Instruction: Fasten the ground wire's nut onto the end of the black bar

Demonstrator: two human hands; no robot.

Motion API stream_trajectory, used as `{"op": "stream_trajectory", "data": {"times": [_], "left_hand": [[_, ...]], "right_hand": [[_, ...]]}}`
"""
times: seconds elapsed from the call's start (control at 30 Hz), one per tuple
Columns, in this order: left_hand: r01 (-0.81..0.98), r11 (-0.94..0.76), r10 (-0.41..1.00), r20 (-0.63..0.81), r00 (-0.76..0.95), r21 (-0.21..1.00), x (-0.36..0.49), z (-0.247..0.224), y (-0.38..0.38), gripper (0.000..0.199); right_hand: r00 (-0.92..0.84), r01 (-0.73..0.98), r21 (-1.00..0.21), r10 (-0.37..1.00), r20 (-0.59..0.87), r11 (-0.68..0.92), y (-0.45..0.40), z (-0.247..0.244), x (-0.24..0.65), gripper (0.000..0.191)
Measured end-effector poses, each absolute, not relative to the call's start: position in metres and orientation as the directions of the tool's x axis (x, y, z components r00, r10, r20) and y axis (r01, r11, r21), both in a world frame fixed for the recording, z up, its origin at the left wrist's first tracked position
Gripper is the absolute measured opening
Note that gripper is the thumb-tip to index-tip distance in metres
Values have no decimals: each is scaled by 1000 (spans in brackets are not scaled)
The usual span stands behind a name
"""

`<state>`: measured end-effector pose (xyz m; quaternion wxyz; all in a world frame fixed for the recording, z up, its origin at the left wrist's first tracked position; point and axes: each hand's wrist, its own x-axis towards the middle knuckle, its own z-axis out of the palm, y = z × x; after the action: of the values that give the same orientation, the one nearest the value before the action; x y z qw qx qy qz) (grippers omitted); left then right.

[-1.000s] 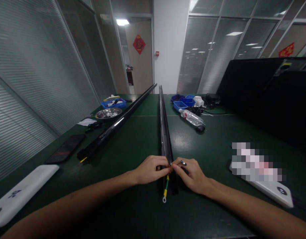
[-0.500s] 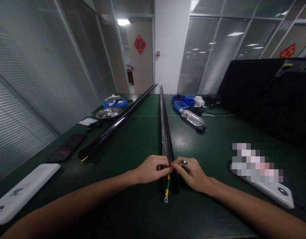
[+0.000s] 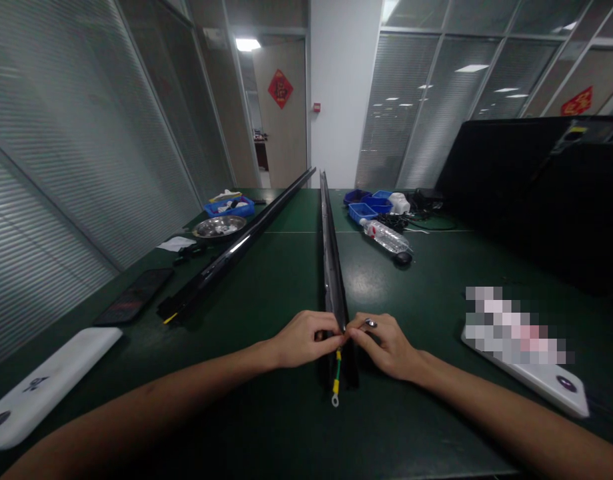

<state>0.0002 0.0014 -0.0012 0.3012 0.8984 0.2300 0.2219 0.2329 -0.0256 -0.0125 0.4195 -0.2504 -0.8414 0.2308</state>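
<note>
The left hand (image 3: 302, 341) and right hand (image 3: 385, 345) are pinched closed over the black channel (image 3: 331, 267), by the green-and-yellow wire (image 3: 338, 367); whatever is gripped cannot be told

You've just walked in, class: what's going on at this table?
The person's left hand and right hand meet at the near end of a long dark rail; exactly what they hold is hidden. A yellow-and-green wire with a ring terminal sticks out just below them. A second rail lies untouched to the left.
</note>
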Motion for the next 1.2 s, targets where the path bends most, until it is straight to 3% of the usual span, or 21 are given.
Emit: {"op": "stream_trajectory", "data": {"times": [0.3,0.6,1.2], "left_hand": [[293,-714,545,241,803,636,-1,-2,3,27],[276,-710,545,256,799,648,1,1,1,27],[294,-708,550,240,800,642,0,0,1,29]], "right_hand": [[-467,290,-617,671,576,731,-40,-9,225,22],[-548,207,-571,577,605,795,-28,-7,233,23],[-499,292,-585,643,581,756,-38,-6,229,27]]}}
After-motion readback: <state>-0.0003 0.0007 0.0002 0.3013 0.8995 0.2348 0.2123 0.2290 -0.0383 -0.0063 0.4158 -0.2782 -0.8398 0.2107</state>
